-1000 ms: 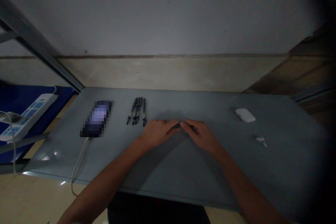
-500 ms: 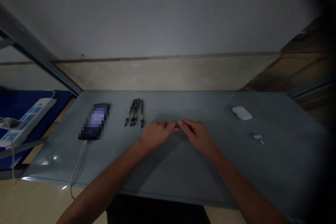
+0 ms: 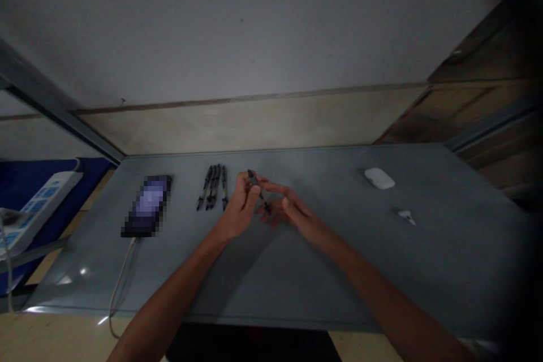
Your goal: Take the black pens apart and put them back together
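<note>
No lettering, brand or number can be read. The screen of the phone [image 3: 148, 206] near the left edge of the counter [image 3: 271, 288] is pixelated; the power strip [image 3: 39, 206] beyond that edge shows nothing legible.

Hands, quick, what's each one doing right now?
Left hand: closed, pinching a black pen between thumb and fingers.
Right hand: open, fingers loosely spread by the pen's lower end; whether they touch it, I can't tell.
</note>
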### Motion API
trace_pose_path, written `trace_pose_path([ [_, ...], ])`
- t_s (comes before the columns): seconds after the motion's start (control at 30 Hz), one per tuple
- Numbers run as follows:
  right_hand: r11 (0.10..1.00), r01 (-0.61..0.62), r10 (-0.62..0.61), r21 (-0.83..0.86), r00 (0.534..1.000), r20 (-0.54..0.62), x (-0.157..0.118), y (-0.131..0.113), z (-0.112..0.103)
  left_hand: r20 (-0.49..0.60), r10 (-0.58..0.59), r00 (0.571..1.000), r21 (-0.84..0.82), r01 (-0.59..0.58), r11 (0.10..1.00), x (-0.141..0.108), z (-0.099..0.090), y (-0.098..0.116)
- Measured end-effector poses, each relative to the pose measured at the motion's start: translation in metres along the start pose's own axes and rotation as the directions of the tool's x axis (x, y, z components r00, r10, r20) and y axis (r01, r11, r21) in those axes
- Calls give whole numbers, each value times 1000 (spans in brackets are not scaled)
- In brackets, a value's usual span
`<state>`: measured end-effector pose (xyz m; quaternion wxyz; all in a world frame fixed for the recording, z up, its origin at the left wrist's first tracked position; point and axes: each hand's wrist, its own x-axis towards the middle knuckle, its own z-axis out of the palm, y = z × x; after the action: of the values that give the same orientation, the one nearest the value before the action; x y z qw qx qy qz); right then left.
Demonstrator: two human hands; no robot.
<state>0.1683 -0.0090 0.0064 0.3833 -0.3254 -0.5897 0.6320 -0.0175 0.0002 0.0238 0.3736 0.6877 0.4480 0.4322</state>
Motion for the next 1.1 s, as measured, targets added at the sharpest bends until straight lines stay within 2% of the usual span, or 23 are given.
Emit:
trace_pose_path([
  [0.07,999,-32,32,11,999,-27,1,2,-4,-29,-14,999,-22,13,1000,3,-2,-2],
  [0.17,1000,-14,15,6,973,-232,4,4,-17,-98,-59,993,-35,56,998,7,-5,-5],
  [0.23,991,50,-2,122,933,-360,6,4,-26,-101,-76,992,-18,75,997,9,-6,-9],
  [0.3,961,118,4,252,900,-437,8,4,-32,-42,-77,996,-1,77,997,8,-3,-12],
  [0.4,921,163,30,353,875,-483,10,3,-30,111,-109,988,-28,113,993,4,7,-16],
  [0.5,868,171,61,467,895,-441,10,2,-21,267,-186,945,-106,221,970,-3,19,-19],
  [0.57,794,111,115,598,938,-327,10,-1,-15,341,-228,912,-184,302,935,-7,24,-20],
  [0.63,707,31,152,706,969,-195,8,-6,-12,382,-250,890,-219,350,911,-9,26,-20],
  [0.7,639,0,141,769,983,-117,5,-11,-11,385,-263,885,-198,357,913,-10,26,-20],
  [0.83,560,3,109,828,991,-77,2,-18,-12,405,-264,875,-181,360,915,-8,24,-16],
  [1.0,525,49,82,850,991,-107,1,-18,-15,531,-220,818,-227,387,894,-4,22,-9],
  [1.1,496,59,82,866,990,-115,2,-16,-16,514,-243,823,-275,426,862,-2,21,-11],
])
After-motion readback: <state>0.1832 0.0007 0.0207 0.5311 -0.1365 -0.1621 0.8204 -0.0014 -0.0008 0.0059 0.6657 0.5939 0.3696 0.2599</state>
